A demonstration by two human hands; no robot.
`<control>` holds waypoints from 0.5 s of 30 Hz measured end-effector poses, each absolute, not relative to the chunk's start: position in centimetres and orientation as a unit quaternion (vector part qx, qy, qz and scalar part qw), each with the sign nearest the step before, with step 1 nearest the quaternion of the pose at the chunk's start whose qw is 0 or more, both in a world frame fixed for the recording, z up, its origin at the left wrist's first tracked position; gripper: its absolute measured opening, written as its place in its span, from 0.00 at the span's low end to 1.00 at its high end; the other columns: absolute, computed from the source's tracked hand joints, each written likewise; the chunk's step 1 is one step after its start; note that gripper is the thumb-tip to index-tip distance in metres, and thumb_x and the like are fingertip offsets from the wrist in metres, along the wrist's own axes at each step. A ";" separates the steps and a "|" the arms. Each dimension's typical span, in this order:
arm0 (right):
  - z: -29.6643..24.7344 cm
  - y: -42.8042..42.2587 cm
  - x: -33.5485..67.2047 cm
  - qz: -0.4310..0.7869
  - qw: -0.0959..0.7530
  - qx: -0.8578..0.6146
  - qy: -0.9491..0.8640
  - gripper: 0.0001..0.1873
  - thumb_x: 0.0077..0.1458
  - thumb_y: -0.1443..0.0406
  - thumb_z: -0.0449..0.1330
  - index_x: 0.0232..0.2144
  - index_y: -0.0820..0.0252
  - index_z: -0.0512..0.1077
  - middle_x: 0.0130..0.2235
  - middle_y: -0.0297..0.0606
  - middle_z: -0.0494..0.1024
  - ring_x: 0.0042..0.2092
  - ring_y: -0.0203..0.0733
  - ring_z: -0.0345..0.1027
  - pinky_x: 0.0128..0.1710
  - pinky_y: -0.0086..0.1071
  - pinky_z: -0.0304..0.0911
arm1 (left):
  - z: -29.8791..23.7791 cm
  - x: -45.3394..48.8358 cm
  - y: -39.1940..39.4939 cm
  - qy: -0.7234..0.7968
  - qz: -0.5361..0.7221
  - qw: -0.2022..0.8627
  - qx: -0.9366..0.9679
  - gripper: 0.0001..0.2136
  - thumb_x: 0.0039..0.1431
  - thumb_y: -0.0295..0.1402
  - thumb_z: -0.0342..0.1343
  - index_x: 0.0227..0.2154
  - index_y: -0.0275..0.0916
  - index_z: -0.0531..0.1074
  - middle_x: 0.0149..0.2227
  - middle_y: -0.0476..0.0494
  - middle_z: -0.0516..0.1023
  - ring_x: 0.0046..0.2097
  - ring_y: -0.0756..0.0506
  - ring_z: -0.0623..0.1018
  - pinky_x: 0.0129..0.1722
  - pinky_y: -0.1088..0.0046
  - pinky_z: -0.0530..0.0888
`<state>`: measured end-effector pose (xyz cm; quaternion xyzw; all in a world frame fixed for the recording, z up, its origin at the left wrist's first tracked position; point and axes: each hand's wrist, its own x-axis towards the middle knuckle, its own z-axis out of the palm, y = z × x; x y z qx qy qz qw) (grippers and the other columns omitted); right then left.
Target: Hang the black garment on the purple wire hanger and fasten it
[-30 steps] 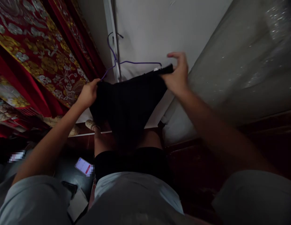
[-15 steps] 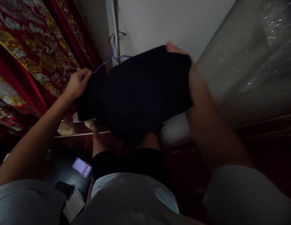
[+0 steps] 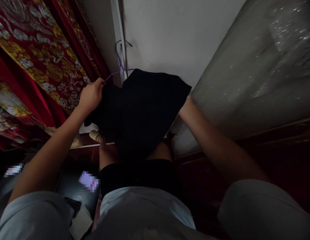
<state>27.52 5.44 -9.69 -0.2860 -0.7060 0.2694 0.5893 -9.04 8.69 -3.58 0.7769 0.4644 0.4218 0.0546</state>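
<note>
A black garment hangs spread between my hands, over a purple hanger whose hook and upper arms show above it. My left hand is closed on the garment's left shoulder edge, where the hanger's arm meets it. My right hand reaches behind or inside the garment's right side; its fingers are covered by the cloth. The garment's lower part drops in front of my legs, and its exact kind is hard to make out in the dim light.
Red cloth with gold and silver embroidery hangs at left. A pale panel stands ahead, with clear plastic wrapping at right. A lit phone lies on a dark surface low at left, near a pale card-like piece.
My right hand has moved left and down, its fingertip going out of sight behind the cloth. The garment's right side has dropped and narrowed. My left hand has shifted slightly right.
</note>
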 end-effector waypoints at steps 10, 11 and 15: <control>-3.6 0.8 26.4 0.414 0.587 -0.295 -0.630 0.46 0.56 0.31 0.41 0.65 0.44 0.68 0.67 0.28 0.68 0.65 0.58 0.65 0.49 0.49 0.63 | -3.2 -10.0 10.7 0.498 0.365 -0.058 0.784 0.10 0.65 0.25 0.54 0.47 0.41 0.71 0.43 0.44 0.80 0.48 0.40 0.78 0.56 0.55 0.72; -3.7 0.4 25.7 0.426 0.549 -0.298 -0.654 0.48 0.56 0.30 0.39 0.65 0.47 0.67 0.66 0.32 0.70 0.63 0.59 0.68 0.49 0.50 0.65 | -3.4 -10.5 11.2 0.483 0.385 -0.048 0.785 0.08 0.65 0.25 0.54 0.45 0.41 0.71 0.42 0.46 0.80 0.47 0.42 0.77 0.55 0.57 0.72; -7.2 1.2 24.1 0.547 0.323 -0.249 -0.731 0.48 0.54 0.30 0.50 0.54 0.63 0.75 0.46 0.50 0.83 0.47 0.57 0.79 0.50 0.53 0.71 | -4.8 -11.0 10.8 0.412 0.437 0.017 0.799 0.05 0.69 0.29 0.51 0.42 0.39 0.71 0.40 0.48 0.79 0.44 0.47 0.76 0.51 0.61 0.74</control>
